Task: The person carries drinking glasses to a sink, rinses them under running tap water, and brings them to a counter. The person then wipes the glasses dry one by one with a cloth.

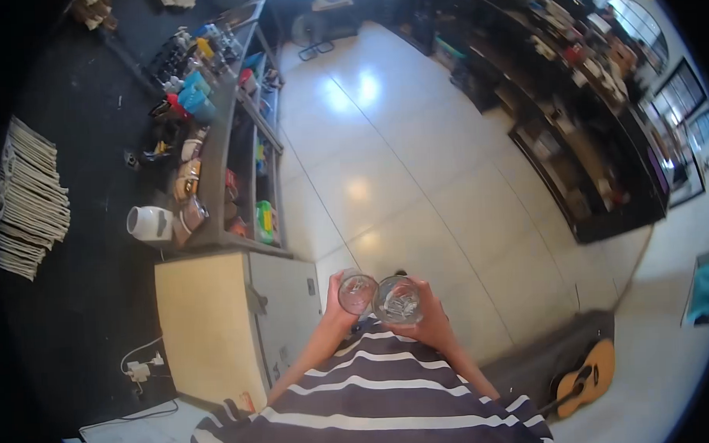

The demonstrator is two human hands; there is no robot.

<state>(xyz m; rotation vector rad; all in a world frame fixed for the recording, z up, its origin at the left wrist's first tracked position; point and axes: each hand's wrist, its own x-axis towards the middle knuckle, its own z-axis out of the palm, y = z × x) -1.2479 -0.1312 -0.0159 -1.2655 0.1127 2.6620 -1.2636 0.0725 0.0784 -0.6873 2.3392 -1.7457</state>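
Two clear drinking glasses are held side by side in front of my striped shirt, above the tiled floor. My left hand (336,306) wraps around the left glass (358,294). Around the right glass (398,300), which looks slightly wider, my right hand (429,306) is closed. Their rims are next to each other, and I cannot tell whether they touch. Through both open tops I see patterned glass; whether any liquid is inside is unclear.
A small fridge with a pale top (206,324) stands at left, beside a loaded shelf unit (235,163). Dark shelving (604,220) lines the right. A guitar (586,377) lies at lower right. Tiled floor (400,189) stretches ahead.
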